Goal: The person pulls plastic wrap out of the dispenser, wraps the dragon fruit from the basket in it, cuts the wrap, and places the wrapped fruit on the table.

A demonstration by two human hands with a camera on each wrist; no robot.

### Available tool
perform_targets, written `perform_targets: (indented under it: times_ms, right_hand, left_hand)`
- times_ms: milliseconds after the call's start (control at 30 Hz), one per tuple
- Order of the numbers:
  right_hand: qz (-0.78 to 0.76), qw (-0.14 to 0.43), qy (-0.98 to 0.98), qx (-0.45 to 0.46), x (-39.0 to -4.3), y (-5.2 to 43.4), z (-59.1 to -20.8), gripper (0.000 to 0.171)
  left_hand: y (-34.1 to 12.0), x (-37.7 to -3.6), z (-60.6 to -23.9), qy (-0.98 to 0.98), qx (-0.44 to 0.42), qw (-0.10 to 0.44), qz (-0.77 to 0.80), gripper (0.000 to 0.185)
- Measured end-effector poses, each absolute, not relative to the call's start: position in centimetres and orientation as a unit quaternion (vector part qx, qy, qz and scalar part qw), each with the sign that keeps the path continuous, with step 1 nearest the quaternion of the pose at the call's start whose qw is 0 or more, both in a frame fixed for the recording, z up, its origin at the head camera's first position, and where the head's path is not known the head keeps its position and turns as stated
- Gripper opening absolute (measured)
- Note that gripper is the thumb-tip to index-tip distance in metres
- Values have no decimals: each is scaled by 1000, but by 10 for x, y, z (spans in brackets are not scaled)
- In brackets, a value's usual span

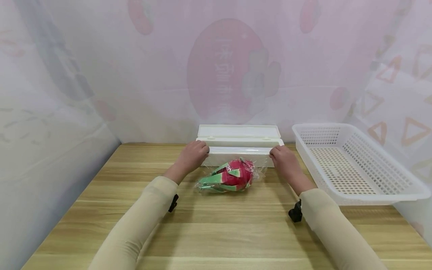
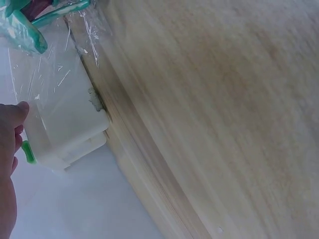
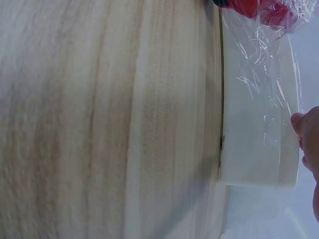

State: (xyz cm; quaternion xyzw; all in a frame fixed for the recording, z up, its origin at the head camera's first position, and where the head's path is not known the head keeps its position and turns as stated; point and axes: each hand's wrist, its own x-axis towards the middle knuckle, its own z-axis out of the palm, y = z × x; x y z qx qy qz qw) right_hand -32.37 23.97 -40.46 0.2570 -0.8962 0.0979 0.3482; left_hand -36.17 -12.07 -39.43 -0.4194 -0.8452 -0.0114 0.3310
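While my left hand [image 1: 193, 153] and right hand [image 1: 282, 157] each grip an end of the white wrap box [image 1: 239, 145], the film-covered dragon fruit [image 1: 233, 175] lies just before it on the pale wooden bench [image 1: 216, 225]. Right stands a white basket [image 1: 354, 165]; printed curtains [image 1: 101, 67] hang around.

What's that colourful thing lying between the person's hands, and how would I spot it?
Start at the wooden table and find the long white box at its back edge. Just before it lies a dragon fruit, the only pink-and-green thing there, wrapped in clear film.
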Motion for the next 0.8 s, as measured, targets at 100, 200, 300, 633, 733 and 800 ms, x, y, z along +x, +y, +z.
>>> perform_targets:
  times_ms: [100,200,300,633,733,800]
  right_hand:
    - [102,345,-897,256,-322,240,-405,7]
    - [106,346,-896,258,-320,240,-404,6]
    - [113,350,-892,261,-317,240,-403,7]
    - [118,342,-893,267,-309,242,-398,8]
    - [115,342,-894,267,-307,244,-397,8]
    - [110,341,-895,265,-305,244,-397,8]
  left_hand:
    - [-121,-360,-394,-838,-428,338,-13,14]
    - [-121,-359,-394,-833,-434,342,-14,14]
    - [-121,-356,-393,-830,-440,343,-17,14]
    - [-127,-347,-387,-822,-449,349,-28,15]
    - [-128,-345,-387,-820,-451,352,-35,16]
    - [-129,-344,-387,-818,-453,352,-40,16]
